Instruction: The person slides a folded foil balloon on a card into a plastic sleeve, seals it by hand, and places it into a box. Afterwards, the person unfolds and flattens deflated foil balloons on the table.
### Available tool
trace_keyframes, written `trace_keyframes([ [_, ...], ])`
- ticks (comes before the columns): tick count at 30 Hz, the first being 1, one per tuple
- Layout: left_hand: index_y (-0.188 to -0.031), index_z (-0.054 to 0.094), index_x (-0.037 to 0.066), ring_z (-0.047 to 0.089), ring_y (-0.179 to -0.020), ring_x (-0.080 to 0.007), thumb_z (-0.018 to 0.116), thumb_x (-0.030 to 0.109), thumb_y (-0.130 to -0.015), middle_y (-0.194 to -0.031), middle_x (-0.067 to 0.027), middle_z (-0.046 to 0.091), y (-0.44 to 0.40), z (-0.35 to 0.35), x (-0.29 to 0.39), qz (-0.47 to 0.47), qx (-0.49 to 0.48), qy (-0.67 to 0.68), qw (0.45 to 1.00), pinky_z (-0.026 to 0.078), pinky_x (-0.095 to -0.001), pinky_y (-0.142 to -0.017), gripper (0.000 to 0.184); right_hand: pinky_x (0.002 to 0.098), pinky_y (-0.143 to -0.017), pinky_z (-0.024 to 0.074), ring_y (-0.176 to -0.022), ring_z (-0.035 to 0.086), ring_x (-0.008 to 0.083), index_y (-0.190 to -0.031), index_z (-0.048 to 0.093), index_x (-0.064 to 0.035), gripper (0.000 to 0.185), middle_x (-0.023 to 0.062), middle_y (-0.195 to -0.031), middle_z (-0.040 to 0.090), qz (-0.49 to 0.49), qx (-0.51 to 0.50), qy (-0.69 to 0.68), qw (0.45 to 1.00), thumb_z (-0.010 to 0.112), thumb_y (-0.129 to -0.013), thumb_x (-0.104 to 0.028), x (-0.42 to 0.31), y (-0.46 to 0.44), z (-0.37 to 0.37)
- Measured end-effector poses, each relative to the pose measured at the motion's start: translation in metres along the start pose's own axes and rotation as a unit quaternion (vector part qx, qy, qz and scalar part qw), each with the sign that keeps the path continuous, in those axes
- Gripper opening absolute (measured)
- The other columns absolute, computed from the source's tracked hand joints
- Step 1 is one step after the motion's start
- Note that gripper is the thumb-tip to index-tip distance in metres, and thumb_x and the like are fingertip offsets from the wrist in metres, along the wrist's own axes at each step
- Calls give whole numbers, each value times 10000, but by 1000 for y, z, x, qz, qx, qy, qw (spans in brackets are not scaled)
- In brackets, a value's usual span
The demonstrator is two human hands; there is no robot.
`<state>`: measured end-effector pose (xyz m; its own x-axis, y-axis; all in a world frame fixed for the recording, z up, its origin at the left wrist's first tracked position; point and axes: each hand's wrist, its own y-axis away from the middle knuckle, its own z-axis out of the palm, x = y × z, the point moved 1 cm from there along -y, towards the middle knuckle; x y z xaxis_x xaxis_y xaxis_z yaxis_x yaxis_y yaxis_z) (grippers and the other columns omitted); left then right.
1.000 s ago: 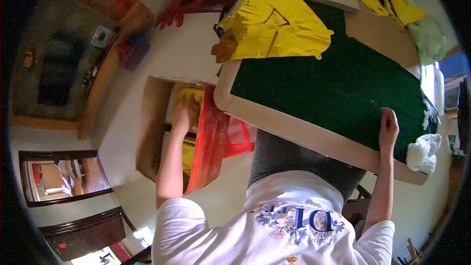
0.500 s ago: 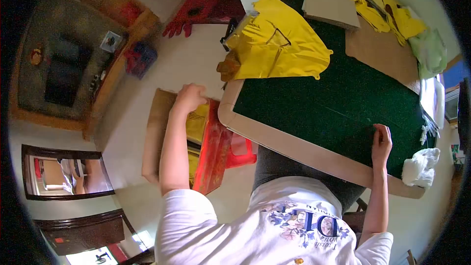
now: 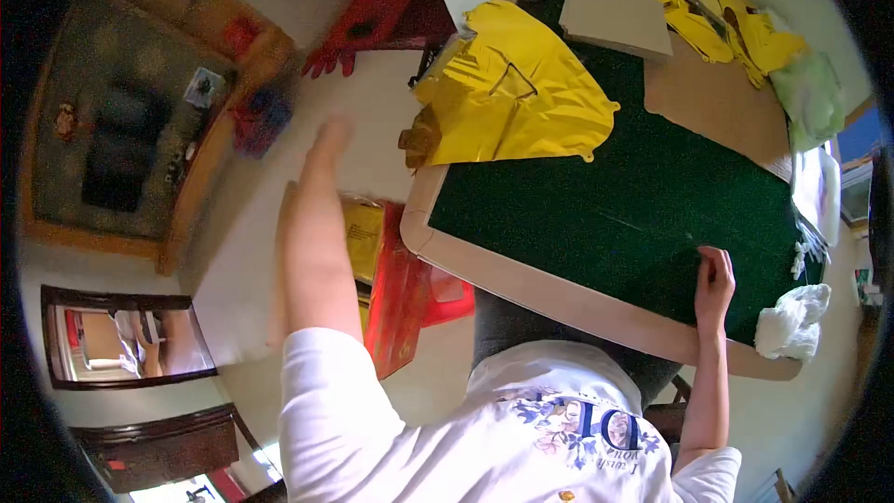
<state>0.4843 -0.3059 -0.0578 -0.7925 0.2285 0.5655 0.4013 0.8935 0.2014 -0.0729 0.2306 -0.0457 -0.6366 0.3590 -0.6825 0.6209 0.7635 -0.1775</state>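
My left hand is smeared by motion, over the floor beyond a red bag. Its fingers do not show clearly, so whether it holds anything cannot be made out. Below my forearm, the red bag and a brown cardboard box stand beside the table, with yellow packets between them. My right hand rests at the near right of the green table top, fingers loosely bent and a gap showing by the thumb, nothing visible in it. A flattened yellow foil balloon lies across the table's left corner.
Farther back on the table are a cardboard stack, a brown cardboard sheet and more yellow foil pieces. A crumpled white plastic bag sits at the right edge. A wooden cabinet stands left.
My left hand has moved up and away from the box and red bag, out over the floor. My right hand stays at about the same place on the table.
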Motion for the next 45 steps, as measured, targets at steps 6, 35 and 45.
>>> trace_keyframes([
  [6,-1158,669,96,640,-1012,-344,559,385,-897,-1122,-138,674,28,-38,-24,-84,-208,-469,854,485,-416,-905,405,324,-778,491,-857,609,258,-1003,612,-2,181,119,-930,605,-51,10,-11,999,507,-869,59,0,-2,4],
  [35,-1132,666,95,622,-947,-236,670,634,-745,-1119,-90,657,60,37,122,-327,-265,-248,872,498,-393,-777,664,322,-771,490,-846,607,255,-991,613,0,185,120,-913,603,-46,6,2,999,491,-865,62,-3,-4,1],
  [45,-928,727,76,641,-762,-187,720,241,-693,-854,-68,700,41,33,111,-79,-271,27,959,509,-329,-636,287,317,-774,488,-840,602,254,-995,612,2,200,121,-916,597,-9,-7,-6,1000,484,-858,69,3,-1,2],
])
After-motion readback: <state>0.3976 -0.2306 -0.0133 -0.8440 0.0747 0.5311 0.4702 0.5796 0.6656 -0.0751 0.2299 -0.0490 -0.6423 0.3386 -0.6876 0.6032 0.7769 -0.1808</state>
